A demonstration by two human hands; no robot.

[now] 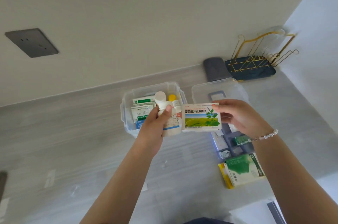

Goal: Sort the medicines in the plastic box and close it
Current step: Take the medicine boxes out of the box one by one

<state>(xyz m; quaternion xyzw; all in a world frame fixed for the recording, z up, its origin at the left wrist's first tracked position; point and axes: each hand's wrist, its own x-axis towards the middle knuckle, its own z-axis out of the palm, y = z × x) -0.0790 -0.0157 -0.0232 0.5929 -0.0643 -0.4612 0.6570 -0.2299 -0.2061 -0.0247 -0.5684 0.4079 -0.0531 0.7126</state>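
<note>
The left hand [155, 125] grips a white bottle [169, 114] over the near edge of the clear box [128, 99], thumb pressed across its neck, the capped end pointing to twelve o'clock. At three o'clock from it, just beside, the right hand [241, 117] pinches a flat carton [201, 117] by its right edge, printed face up, its left edge almost touching the bottle.

The box sits open on the grey counter [73, 141], already holding sachets [141, 110] on its left side and a yellow-capped bottle [172, 97] at the back. The lid [219, 86] lies at three o'clock of the box, a tray [230, 143] of small items at five o'clock, and a green carton [243, 169] farther out at five.

Both hands are loaded and crowd the same opening, so I judge the likeliest slip is a knock: the carton's edge nudging the bottle, or either toppling the bottles standing inside. The carton is held only by one edge and could swing down. Laid flat over the bottles, it may stop the lid from closing.
</note>
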